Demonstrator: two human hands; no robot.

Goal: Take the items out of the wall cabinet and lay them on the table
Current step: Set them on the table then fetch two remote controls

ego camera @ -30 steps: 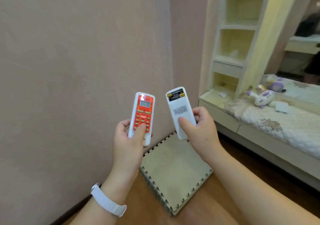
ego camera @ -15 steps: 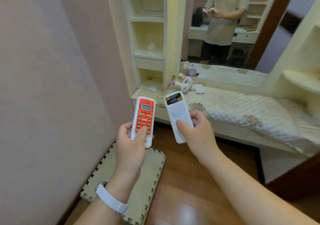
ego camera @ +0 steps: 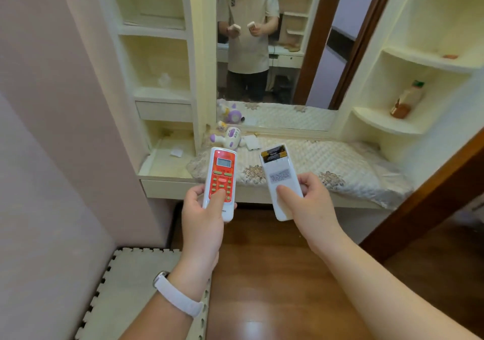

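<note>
My left hand [ego camera: 203,222] grips a red-faced remote [ego camera: 221,174], buttons and small screen facing me, thumb on its lower keys. My right hand [ego camera: 311,208] grips a white remote [ego camera: 279,174] turned back side up, its battery bay uncovered with batteries showing at the far end. Both remotes hover just before the front edge of the dressing table [ego camera: 262,195], which is covered by a quilted cloth [ego camera: 340,161].
A purple-and-white toy [ego camera: 230,137] and a small white box [ego camera: 252,143] lie on the cloth by the mirror [ego camera: 275,51]. Open shelves stand left [ego camera: 157,91] and right; a bottle [ego camera: 407,99] sits on the right one. A foam mat [ego camera: 131,287] lies on the wooden floor.
My view has swung right from the pink wall toward the dressing table and mirror. Both hands kept their remotes and now hang in front of the table's edge.
</note>
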